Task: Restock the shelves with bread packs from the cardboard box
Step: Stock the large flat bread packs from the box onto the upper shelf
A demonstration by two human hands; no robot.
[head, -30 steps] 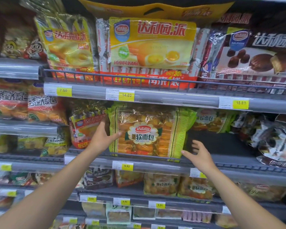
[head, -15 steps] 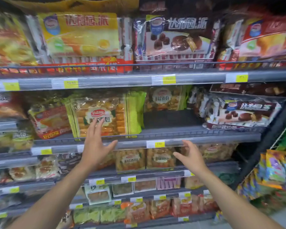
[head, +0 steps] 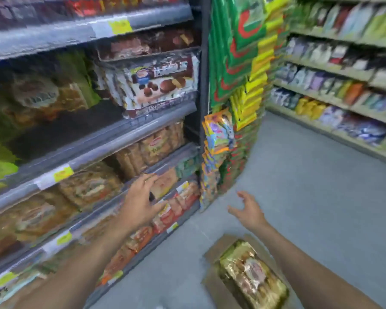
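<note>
Cardboard box (head: 212,260) on the grey floor (head: 310,197), at the lower edge of the view, flaps open; one bread pack (head: 252,275) lies inside it in a gold and clear wrapper. Left hand (head: 140,201), up and to the left of the box, fingers spread and holding nothing, in front of the lower tiers of the shelves (head: 120,134); whether it touches a shelf edge cannot be told through the blur. Right hand (head: 247,210), just above the box in the view and over the floor, fingers loosely spread, empty; the two hands are well apart. The shelves stand left of the box; their tiers carry wrapped loaves (head: 89,186) and, higher, a chocolate cake pack (head: 161,83); yellow price tags (head: 64,172) sit on the shelf edges. Hanging snack packets (head: 239,85), green, yellow and mixed colours, rise beyond the box at the shelf end. Far shelves (head: 343,85) stand well beyond the box to the right; their goods are too blurred to name.
</note>
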